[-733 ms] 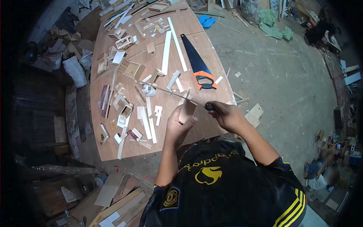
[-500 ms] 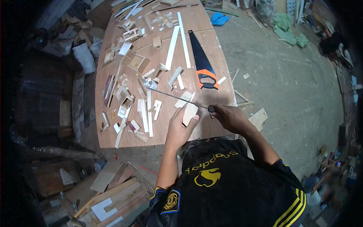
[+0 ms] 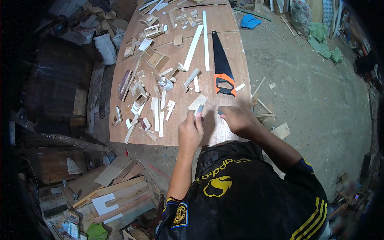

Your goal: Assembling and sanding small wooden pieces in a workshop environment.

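Note:
My left hand (image 3: 191, 130) pinches a small pale wood piece (image 3: 200, 109) above the near edge of the table (image 3: 188, 138). The piece is turned narrow side up. My right hand (image 3: 238, 120) is closed on the dark handle (image 3: 221, 112) of a long thin file-like tool. Its slim shaft (image 3: 210, 107) runs left past the wood piece and is hard to make out; I cannot tell if they touch. A flat pale wood offcut (image 3: 197, 103) lies on the table just beyond my left hand.
A handsaw (image 3: 224, 68) with an orange and black handle lies at the right. Long white strips (image 3: 206, 44), small wooden frames (image 3: 155, 58) and a whitish bottle (image 3: 166, 84) cover the left and middle. Boards (image 3: 120, 196) are piled on the floor at lower left.
The wood piece in my left hand has turned from its broad face to its narrow side. The tool has turned too and looks thinner. The whole view has shifted slightly.

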Demonstrator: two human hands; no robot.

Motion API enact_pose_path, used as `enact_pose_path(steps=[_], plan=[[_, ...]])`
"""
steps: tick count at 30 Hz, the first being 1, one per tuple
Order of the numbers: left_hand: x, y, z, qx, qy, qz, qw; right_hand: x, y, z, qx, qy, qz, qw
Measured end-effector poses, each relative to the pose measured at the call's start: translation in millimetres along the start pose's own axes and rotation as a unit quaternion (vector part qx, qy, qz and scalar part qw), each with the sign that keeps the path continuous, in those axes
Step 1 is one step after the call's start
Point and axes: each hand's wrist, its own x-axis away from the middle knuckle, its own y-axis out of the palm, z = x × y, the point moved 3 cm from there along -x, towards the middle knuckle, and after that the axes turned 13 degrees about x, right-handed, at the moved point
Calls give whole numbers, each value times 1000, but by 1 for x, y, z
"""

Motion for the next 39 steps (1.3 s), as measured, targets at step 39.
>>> enact_pose_path(steps=[39], plan=[[-86,4,-16,333,-27,98,937,97,-89,52,77,400,-152,900]])
